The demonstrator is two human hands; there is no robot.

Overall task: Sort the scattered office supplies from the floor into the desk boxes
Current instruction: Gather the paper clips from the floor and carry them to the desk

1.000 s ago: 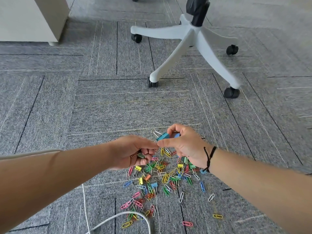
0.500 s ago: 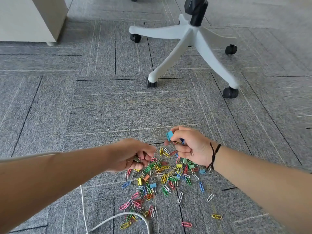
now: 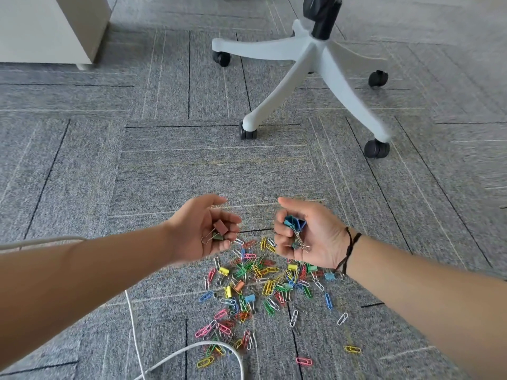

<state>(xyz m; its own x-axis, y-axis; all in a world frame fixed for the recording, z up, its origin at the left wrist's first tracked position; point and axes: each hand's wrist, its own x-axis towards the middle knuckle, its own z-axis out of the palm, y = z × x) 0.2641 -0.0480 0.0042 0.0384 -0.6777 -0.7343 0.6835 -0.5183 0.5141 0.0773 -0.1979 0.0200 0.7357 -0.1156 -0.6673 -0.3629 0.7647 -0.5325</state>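
Blue clips [image 3: 293, 224] lie bunched in the curled right hand [image 3: 310, 237], a brown clip [image 3: 220, 226] cupped in the left hand [image 3: 203, 234], palms up, likely separating binder clips from the pile [image 3: 263, 283] on the floor [image 3: 164, 174].

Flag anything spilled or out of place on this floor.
Coloured paper clips and binder clips lie spilled on the grey carpet, a white cable crossing the pile's near edge. Left hand cups a brown binder clip; right hand grips blue binder clips.

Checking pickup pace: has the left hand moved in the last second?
Yes: the left hand, holding binder clips, has risen from the clip pile toward the chair base, turning palm up.
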